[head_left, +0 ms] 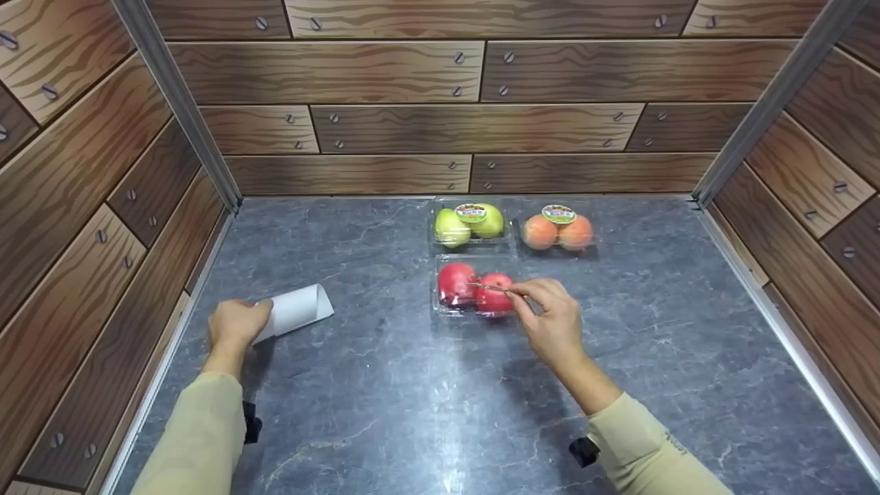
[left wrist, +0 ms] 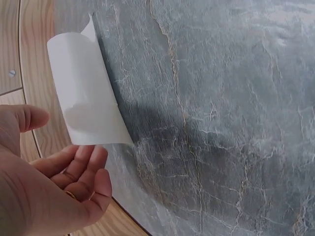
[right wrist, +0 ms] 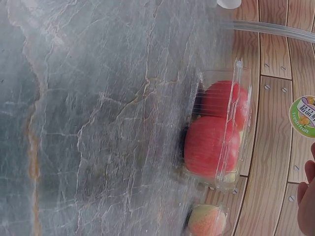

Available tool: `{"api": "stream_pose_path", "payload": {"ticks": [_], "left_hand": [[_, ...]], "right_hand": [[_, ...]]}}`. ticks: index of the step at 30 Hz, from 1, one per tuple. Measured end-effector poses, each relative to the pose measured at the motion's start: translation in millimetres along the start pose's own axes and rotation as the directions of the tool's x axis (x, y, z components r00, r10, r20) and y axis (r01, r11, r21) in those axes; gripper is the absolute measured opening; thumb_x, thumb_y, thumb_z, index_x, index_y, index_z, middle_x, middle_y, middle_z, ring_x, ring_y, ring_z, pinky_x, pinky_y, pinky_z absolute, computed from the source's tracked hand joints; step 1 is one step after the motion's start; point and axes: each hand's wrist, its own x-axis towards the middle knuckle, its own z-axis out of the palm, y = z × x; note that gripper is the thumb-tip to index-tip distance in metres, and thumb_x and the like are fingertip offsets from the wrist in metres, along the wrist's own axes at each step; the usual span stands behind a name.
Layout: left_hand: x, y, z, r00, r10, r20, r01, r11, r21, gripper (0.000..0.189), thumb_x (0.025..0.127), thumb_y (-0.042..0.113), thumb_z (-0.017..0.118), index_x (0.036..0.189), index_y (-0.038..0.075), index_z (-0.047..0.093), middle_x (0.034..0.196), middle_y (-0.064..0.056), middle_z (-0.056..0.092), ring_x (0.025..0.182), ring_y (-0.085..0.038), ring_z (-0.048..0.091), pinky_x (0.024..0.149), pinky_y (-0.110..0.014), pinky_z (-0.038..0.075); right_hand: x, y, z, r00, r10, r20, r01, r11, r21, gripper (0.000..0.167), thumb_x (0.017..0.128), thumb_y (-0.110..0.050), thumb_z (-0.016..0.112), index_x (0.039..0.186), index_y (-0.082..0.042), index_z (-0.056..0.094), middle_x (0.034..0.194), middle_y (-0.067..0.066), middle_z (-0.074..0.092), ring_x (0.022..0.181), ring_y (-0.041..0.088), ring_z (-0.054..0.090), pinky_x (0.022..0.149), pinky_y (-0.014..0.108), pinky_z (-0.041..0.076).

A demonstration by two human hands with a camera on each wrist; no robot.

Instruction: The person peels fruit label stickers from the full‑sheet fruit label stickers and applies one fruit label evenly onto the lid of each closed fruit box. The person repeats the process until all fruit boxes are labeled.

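My right hand [head_left: 550,316] pinches an oval fruit sticker [right wrist: 303,116] by its edge. In the head view the sticker is seen nearly edge-on, above a clear plastic box [head_left: 440,309] of two red apples [head_left: 457,283]. The right wrist view shows the sticker's green rim and "Fresh fruit" print, apart from the box. At the left, my left hand [head_left: 234,326] is beside a loose roll of white paper [head_left: 295,313]. In the left wrist view the thumb stands apart from the loosely bent fingers [left wrist: 81,164], whose tips are right at the roll's near end.
Behind the apples stands a clear box of yellow-green fruit [head_left: 487,221] with an oval sticker on its lid. To its right, another box holds orange-pink fruit [head_left: 575,234], also with a sticker. Wood-patterned walls [head_left: 385,72] enclose the grey marbled tabletop [head_left: 385,412] at the back and sides.
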Motion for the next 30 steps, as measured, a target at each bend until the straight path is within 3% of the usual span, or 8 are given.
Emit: {"api": "stream_pose_path", "payload": {"ticks": [10, 18, 23, 26, 30], "left_hand": [[2.0, 6.7, -4.9, 0.998, 0.037, -0.058, -0.040, 0.998, -0.042, 0.068, 0.101, 0.044, 0.053, 0.144, -0.008, 0.058, 0.141, -0.031, 0.061, 0.128, -0.051, 0.058, 0.106, -0.059, 0.049], [-6.2, 37.2, -2.0, 0.978, 0.139, -0.158, -0.160, 0.978, -0.130, 0.063, 0.099, 0.037, 0.059, 0.146, -0.005, 0.059, 0.144, -0.026, 0.062, 0.133, -0.048, 0.057, 0.111, -0.057, 0.046], [-18.5, 69.0, 16.6, 0.938, 0.241, -0.247, -0.293, 0.934, -0.203, 0.052, 0.096, 0.029, 0.064, 0.136, -0.005, 0.066, 0.132, -0.025, 0.070, 0.123, -0.043, 0.065, 0.106, -0.054, 0.050], [-27.2, 89.4, 31.8, 0.897, 0.326, -0.299, -0.402, 0.882, -0.246, 0.045, 0.093, 0.023, 0.067, 0.128, -0.007, 0.070, 0.122, -0.027, 0.073, 0.115, -0.042, 0.069, 0.102, -0.053, 0.053], [-41.5, 115.9, 51.3, 0.852, 0.415, -0.318, -0.507, 0.805, -0.308, 0.040, 0.091, 0.018, 0.070, 0.123, -0.007, 0.072, 0.116, -0.025, 0.075, 0.110, -0.039, 0.072, 0.100, -0.049, 0.056]], "right_hand": [[-1.2, 3.3, -2.1, 1.000, 0.009, 0.005, -0.009, 1.000, -0.005, 0.009, 0.086, -0.002, 0.087, 0.091, -0.009, 0.083, 0.090, 0.002, 0.077, 0.089, 0.026, 0.070, 0.082, 0.032, 0.052], [-1.7, 4.9, -4.0, 0.999, 0.038, 0.001, -0.038, 0.999, -0.008, 0.010, 0.087, -0.002, 0.086, 0.093, -0.010, 0.084, 0.092, 0.000, 0.078, 0.090, 0.023, 0.071, 0.081, 0.028, 0.052], [-1.8, 6.2, -3.4, 0.999, 0.051, -0.008, -0.051, 0.999, -0.009, 0.010, 0.088, -0.002, 0.085, 0.093, -0.011, 0.084, 0.092, -0.001, 0.078, 0.089, 0.022, 0.071, 0.080, 0.026, 0.052], [-1.3, 6.8, -2.9, 0.998, 0.066, -0.003, -0.066, 0.998, -0.010, 0.011, 0.088, -0.002, 0.085, 0.094, -0.011, 0.084, 0.092, -0.001, 0.078, 0.089, 0.022, 0.071, 0.080, 0.027, 0.052], [0.0, 7.2, -1.6, 0.996, 0.092, 0.012, -0.091, 0.995, -0.030, 0.006, 0.089, -0.006, 0.085, 0.094, -0.010, 0.084, 0.092, -0.001, 0.078, 0.090, 0.022, 0.071, 0.079, 0.032, 0.053]]}}
